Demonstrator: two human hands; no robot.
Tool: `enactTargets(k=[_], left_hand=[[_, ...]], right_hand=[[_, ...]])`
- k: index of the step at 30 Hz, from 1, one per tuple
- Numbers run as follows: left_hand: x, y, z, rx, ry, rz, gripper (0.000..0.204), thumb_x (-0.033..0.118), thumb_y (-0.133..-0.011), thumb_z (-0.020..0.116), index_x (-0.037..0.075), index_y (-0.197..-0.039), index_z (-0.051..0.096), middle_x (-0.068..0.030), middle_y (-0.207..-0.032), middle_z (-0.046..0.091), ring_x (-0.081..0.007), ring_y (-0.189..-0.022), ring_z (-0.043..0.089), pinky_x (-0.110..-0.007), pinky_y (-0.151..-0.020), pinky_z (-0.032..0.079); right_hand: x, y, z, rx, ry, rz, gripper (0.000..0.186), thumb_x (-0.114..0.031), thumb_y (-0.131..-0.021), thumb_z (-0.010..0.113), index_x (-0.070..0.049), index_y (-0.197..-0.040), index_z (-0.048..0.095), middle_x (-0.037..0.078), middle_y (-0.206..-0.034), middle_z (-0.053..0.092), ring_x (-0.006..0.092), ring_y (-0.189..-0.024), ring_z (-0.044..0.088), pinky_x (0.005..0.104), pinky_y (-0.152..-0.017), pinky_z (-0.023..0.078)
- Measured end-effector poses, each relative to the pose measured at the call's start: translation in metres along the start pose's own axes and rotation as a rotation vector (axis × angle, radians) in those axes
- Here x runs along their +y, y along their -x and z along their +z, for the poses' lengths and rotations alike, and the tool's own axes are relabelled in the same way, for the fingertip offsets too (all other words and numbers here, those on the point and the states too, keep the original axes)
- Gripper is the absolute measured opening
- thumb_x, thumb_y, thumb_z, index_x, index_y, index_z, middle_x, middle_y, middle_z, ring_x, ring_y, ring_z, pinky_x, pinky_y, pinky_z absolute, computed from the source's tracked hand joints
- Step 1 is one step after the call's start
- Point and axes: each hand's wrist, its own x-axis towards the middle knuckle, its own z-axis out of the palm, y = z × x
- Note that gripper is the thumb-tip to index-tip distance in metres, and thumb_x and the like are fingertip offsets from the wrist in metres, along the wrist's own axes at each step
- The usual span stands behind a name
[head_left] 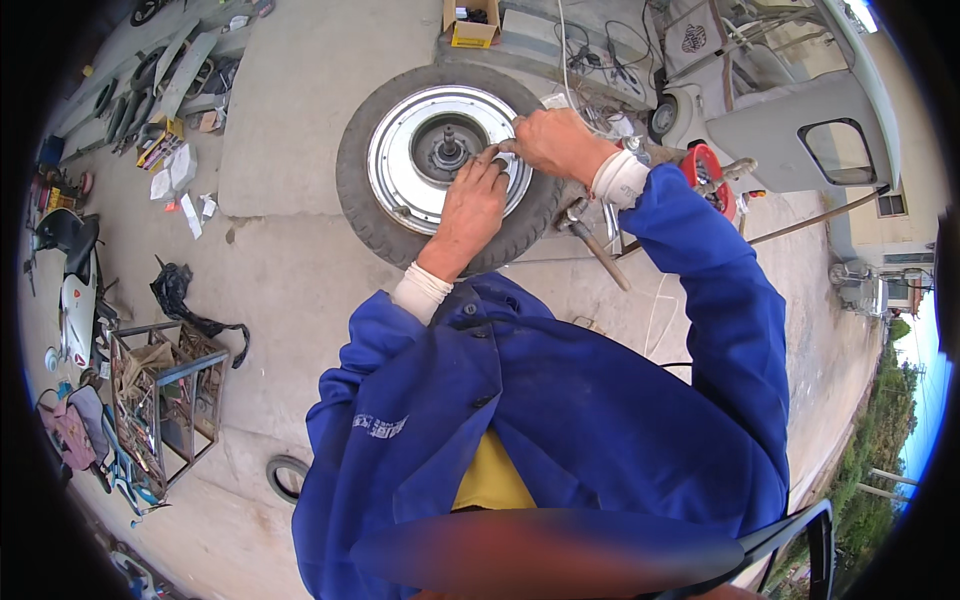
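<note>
A wheel lies flat in front of me, with a black tire (367,205) around a silver rim (392,180). A threaded shaft (450,142) stands up from its dark hub. My left hand (470,212) reaches over the near side of the rim, its fingers bent together. My right hand (560,145) comes in from the right, with thumb and fingers pinched close to the left fingertips. Both meet above the right part of the rim. Something small and dark shows at the fingertips, too hidden to name. A hammer (597,250) lies beside the tire on the right.
A red round container (708,180) stands right of my right forearm. A cardboard box (473,28) and loose cables (610,55) are at the far side. To the left are a metal-frame rack (165,385), a black plastic bag (185,300) and a white scooter (78,290).
</note>
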Motion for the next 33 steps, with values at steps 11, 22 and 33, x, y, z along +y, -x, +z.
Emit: enactTargets(k=[11, 22, 33], left_hand=[[0.000, 0.000, -0.001, 0.024, -0.002, 0.018, 0.022, 0.005, -0.087, 0.062, -0.006, -0.103, 0.072, -0.0221, -0.123, 0.070, -0.0378, -0.140, 0.059, -0.051, -0.117, 0.048], [0.001, 0.003, 0.005, 0.049, -0.018, 0.009, 0.020, 0.006, -0.088, 0.063, -0.005, -0.101, 0.073, -0.0212, -0.121, 0.071, -0.0365, -0.140, 0.059, -0.050, -0.118, 0.048], [0.001, 0.003, 0.001, 0.019, -0.062, -0.004, 0.021, 0.008, -0.090, 0.064, -0.004, -0.104, 0.073, -0.0206, -0.130, 0.070, -0.0355, -0.142, 0.058, -0.049, -0.118, 0.047]], right_hand=[[0.008, -0.012, -0.005, -0.203, -0.178, 0.116, 0.025, -0.023, -0.100, 0.070, 0.001, -0.110, 0.069, 0.023, -0.100, 0.076, 0.0405, -0.087, 0.079, 0.0500, -0.074, 0.063], [0.000, -0.009, -0.010, -0.201, -0.203, 0.152, 0.038, -0.032, -0.103, 0.071, 0.005, -0.111, 0.068, 0.022, -0.100, 0.076, 0.0439, -0.087, 0.078, 0.0519, -0.075, 0.064], [0.000, -0.010, -0.009, -0.244, -0.164, 0.158, 0.037, -0.029, -0.102, 0.072, 0.005, -0.118, 0.067, 0.025, -0.109, 0.075, 0.0414, -0.095, 0.079, 0.0523, -0.079, 0.064]])
